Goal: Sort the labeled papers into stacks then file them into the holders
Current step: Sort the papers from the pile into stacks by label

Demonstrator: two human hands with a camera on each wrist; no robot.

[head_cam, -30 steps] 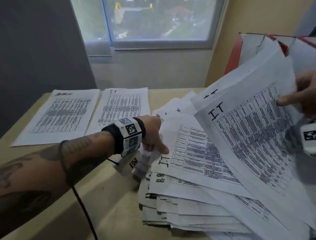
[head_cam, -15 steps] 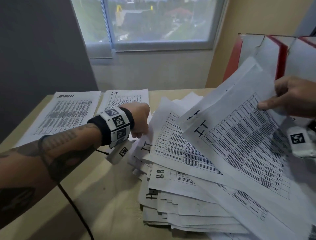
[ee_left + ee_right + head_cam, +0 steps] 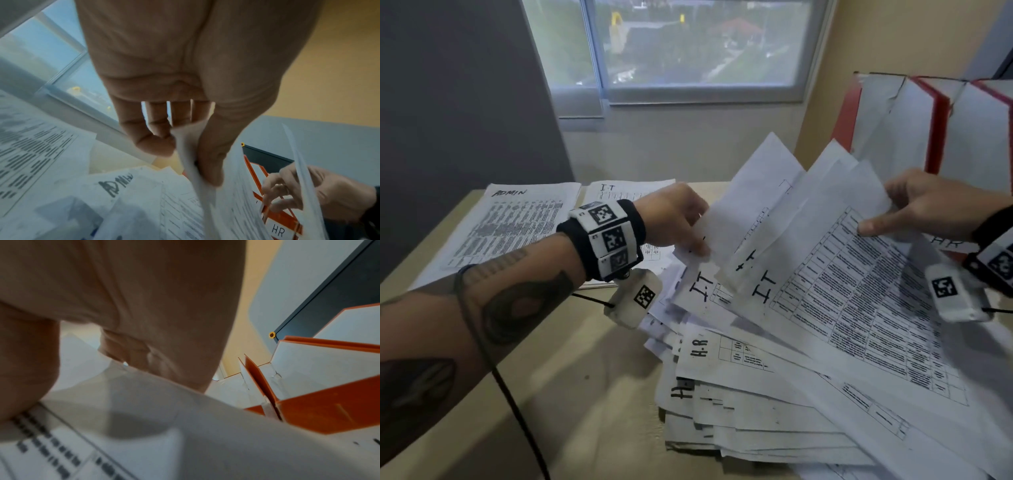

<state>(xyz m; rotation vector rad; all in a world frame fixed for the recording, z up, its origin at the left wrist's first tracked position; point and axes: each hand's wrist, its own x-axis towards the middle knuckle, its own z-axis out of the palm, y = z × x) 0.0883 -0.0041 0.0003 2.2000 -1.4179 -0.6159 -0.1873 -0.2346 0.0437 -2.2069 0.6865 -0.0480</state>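
A messy pile of labelled papers (image 3: 774, 421) lies on the wooden table (image 3: 585, 394), with an H.R sheet (image 3: 726, 356) on top. My left hand (image 3: 688, 233) pinches the corner of an IT sheet (image 3: 726, 274) between thumb and fingers (image 3: 156, 146), lifting it off the pile. My right hand (image 3: 914, 212) holds the far edge of several raised IT sheets (image 3: 859, 291), thumb on top. Two sorted stacks lie at the table's back left, ADMIN (image 3: 517, 222) and IT (image 3: 619, 192). Red-and-white holders (image 3: 941, 123) stand at the back right; one carries an HR label (image 3: 277, 230).
A window (image 3: 688, 51) is behind the table and a dark grey wall (image 3: 448, 102) stands at the left. Cables hang from my wrist cameras over the table's front part. Bare wood shows in front of the sorted stacks.
My left hand took hold of the IT sheet's corner and lifted it up and away from the pile. My right hand shifted left with its raised sheets, which fanned apart.
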